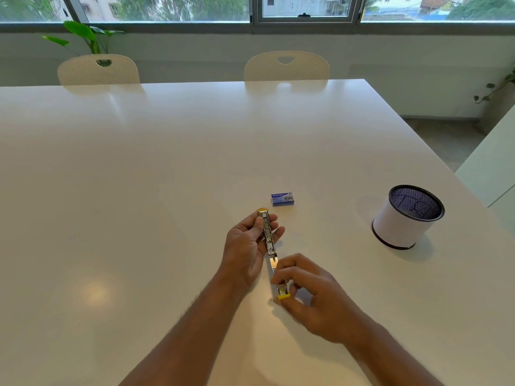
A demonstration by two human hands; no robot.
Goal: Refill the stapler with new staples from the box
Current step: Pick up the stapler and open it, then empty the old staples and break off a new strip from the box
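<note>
Stapler [268, 234] sits gripped in left hand [248, 246], just nearer than the box [282, 199]; right hand [309, 296] pinches what seems its pulled-out yellow-tipped tray [283, 291].

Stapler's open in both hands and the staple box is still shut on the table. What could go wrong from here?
1. The right hand pinches only the yellow end of the pulled-out pusher; if it slips, it may snap back toward the left hand holding the stapler.
2. The staple box lies closed beyond both hands, so one hand must let go to reach it.
3. Loose staples could scatter across the white table and be hard to see.
</note>
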